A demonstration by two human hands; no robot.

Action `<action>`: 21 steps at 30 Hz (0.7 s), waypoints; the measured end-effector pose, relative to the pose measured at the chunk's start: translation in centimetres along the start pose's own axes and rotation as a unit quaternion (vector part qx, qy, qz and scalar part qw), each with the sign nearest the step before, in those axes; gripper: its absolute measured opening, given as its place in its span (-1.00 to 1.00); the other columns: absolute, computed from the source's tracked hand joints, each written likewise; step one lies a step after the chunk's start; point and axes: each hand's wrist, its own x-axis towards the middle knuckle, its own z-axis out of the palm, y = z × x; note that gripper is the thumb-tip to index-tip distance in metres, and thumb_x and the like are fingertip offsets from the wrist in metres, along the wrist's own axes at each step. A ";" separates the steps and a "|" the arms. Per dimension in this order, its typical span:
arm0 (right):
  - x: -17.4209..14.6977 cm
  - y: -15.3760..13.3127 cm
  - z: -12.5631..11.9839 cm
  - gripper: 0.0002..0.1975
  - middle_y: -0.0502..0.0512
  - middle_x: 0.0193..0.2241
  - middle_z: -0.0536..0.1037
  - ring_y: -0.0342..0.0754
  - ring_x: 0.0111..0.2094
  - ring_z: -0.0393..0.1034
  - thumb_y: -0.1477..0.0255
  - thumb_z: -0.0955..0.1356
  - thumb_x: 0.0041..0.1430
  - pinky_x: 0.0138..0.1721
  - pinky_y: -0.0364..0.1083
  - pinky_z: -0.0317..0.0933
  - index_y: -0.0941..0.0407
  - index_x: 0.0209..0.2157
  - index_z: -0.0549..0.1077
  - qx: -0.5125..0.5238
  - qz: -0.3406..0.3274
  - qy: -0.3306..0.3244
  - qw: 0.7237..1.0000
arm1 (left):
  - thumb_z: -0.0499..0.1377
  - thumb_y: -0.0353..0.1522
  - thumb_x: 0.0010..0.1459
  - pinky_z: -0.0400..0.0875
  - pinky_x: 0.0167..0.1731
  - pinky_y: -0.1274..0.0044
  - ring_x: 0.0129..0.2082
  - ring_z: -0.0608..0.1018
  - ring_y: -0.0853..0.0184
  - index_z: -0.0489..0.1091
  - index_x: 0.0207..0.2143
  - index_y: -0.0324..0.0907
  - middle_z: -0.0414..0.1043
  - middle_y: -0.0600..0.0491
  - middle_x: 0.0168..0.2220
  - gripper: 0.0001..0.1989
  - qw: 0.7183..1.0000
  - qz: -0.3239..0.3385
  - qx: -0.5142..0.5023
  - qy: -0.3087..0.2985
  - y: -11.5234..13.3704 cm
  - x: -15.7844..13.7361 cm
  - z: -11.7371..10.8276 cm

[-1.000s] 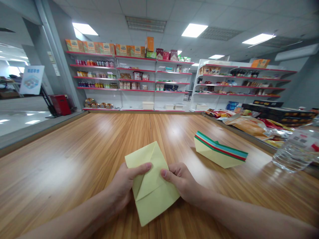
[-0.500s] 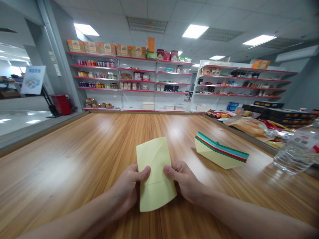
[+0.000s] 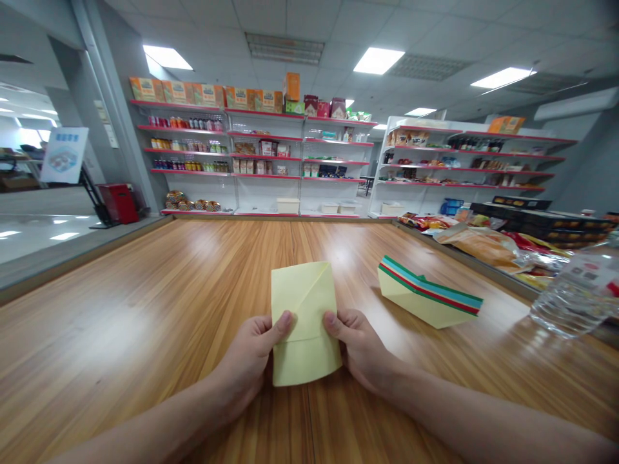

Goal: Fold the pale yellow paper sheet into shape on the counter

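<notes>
A pale yellow sheet of folded paper (image 3: pixel 304 303) is held up above the wooden table, with a slanting crease or flap edge on its upper half and a curved line across its lower half. My left hand (image 3: pixel 258 351) grips its left edge, thumb pressed on the front. On the opposite edge my right hand (image 3: pixel 360 348) pinches it the same way, fingers hidden behind the paper. To the right lies a folded paper boat (image 3: pixel 425 293), pale yellow with a green, blue, white and red striped rim.
A clear plastic bottle (image 3: pixel 575 290) stands at the right edge of the wooden table (image 3: pixel 169 309). Beyond the table's right rim are snack packets (image 3: pixel 488 248) and stacked black boxes (image 3: pixel 541 222). Stocked shelves (image 3: pixel 265 138) line the back.
The folded paper has been raised slightly and turned more upright, its upper edge shifting right. Both hands keep their hold. The paper boat has stayed put.
</notes>
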 end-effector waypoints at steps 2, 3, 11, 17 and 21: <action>0.2 0.1 -0.1 -0.68 0.22 -0.36 0.57 0.03 -0.30 0.45 0.26 0.37 0.07 -0.25 0.01 0.31 0.24 -0.25 0.51 0.017 -0.008 0.026 0.999 | 0.23 -0.21 0.01 0.41 -0.30 0.42 -0.33 0.56 0.17 0.50 -0.33 -0.34 0.56 -0.14 -0.37 -0.67 0.999 0.019 0.018 0.022 -0.1 0.0 -0.1; 0.3 0.1 -0.2 -0.68 0.22 -0.36 0.57 0.04 -0.29 0.45 0.27 0.37 0.07 -0.23 0.01 0.30 0.23 -0.25 0.51 0.026 -0.007 0.031 0.999 | 0.24 -0.21 0.00 0.40 -0.29 0.43 -0.33 0.56 0.18 0.50 -0.35 -0.33 0.56 -0.13 -0.37 -0.68 0.999 0.027 0.021 0.028 -0.2 0.0 -0.2; 0.0 0.0 0.3 -0.66 0.21 -0.34 0.56 0.02 -0.29 0.45 0.23 0.37 0.06 -0.22 0.01 0.28 0.20 -0.23 0.50 0.062 0.041 -0.033 0.997 | 0.22 -0.22 0.01 0.42 -0.33 0.42 -0.37 0.56 0.17 0.50 -0.38 -0.30 0.54 -0.09 -0.45 -0.71 1.000 0.002 -0.008 -0.027 0.0 -0.1 -0.3; 0.8 0.6 -1.2 -0.60 0.15 -0.48 0.53 -0.04 -0.46 0.39 0.15 0.34 0.05 -0.40 -0.06 0.27 0.24 -0.35 0.50 -0.089 -0.042 0.089 0.991 | 0.17 -0.25 0.07 0.30 -0.06 0.26 -0.03 0.41 0.04 0.32 0.00 -0.26 0.34 -0.19 0.01 -0.55 0.869 0.266 0.354 0.219 0.1 -0.4 -0.9; 0.3 0.6 -0.9 -0.58 0.08 -0.53 0.46 -0.11 -0.52 0.29 0.13 0.30 0.09 -0.52 -0.16 0.16 0.25 -0.44 0.48 -0.236 -0.080 0.106 0.963 | 0.08 -0.43 0.13 -0.09 0.19 0.23 0.24 -0.01 0.07 0.10 0.18 -0.12 0.01 -0.03 0.24 -0.45 0.703 0.443 0.548 0.092 -0.8 -1.5 -0.2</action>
